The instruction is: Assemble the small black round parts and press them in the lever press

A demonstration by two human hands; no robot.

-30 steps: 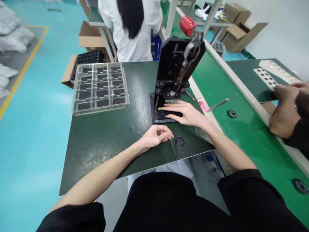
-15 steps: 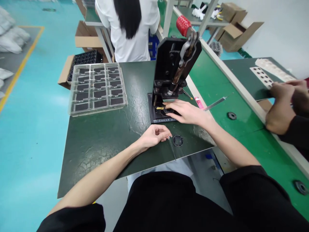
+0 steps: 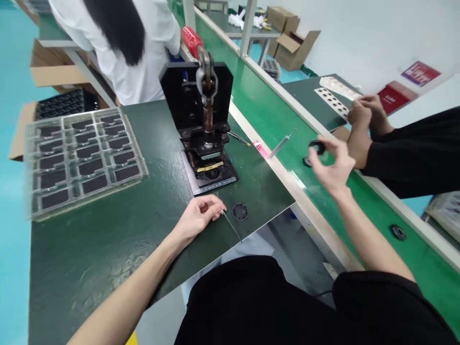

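A dark green desk (image 3: 108, 230) ends at its near edge just beyond a small round black part (image 3: 239, 211), with bare surface to the left. The left hand (image 3: 197, 218) rests curled on the desk, fingers pinched together on a thin spring-like rod (image 3: 230, 225) beside that part. The right hand (image 3: 332, 165) is raised over the green conveyor belt (image 3: 273, 115), fingertips clamped on a black ring (image 3: 317, 146). A hand press (image 3: 204, 120) stands behind, a tray (image 3: 79, 158) to the left. Another person's hands (image 3: 362, 122) work across the belt.

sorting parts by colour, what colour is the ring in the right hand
Black; the ring pinched in the right hand shows in the head view.
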